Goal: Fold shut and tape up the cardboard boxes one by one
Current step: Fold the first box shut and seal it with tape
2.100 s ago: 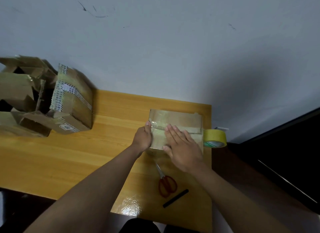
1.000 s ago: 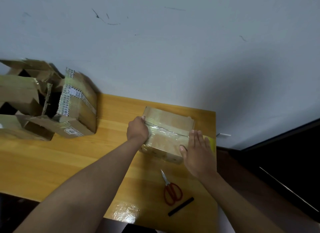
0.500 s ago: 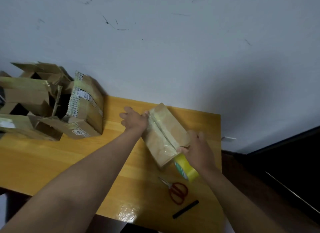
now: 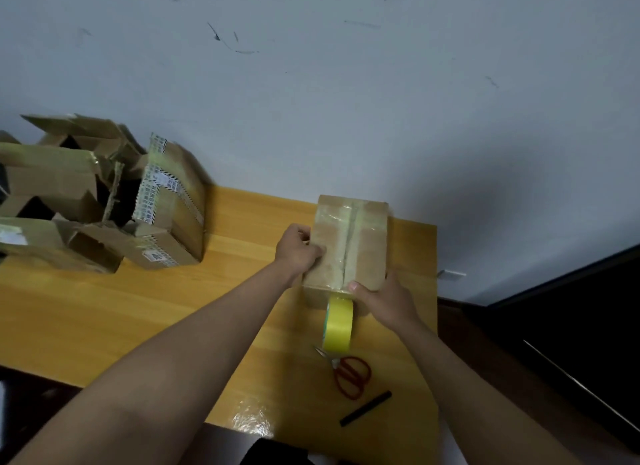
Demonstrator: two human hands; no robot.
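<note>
Left hand (image 4: 300, 249) clamps the left side of the cardboard box (image 4: 349, 243): thumb lies across the top face, the other fingers curl round the side wall. Right hand (image 4: 384, 300) holds the near right corner of the same box, thumb tip pressed on the near top edge right at the seam, fingers wrapped down the right side out of sight.

Box sits on the wooden table (image 4: 173, 298), toward the far right part of it, long axis running away from the person. Both top flaps are folded shut. A glossy strip of clear tape (image 4: 351, 236) runs along the centre seam from far edge to near edge.

A yellow tape roll (image 4: 338, 324) stands on edge just in front of the box's near face, directly below the seam. It looks joined to the strip at the box edge, though I cannot tell for sure. Neither hand grips the roll.

Nearer the person, red-handled scissors (image 4: 348, 373) lie flat on the table, blades pointing toward the roll. Just beyond them toward the table's front edge lies 1 short black stick-like object (image 4: 365, 408), kind not readable.

Far left: a heap of other cardboard boxes (image 4: 86, 201), several with flaps standing open, 1 carrying printed tape and a white label. Pale scuffed wall (image 4: 311, 84) behind the table.
</note>
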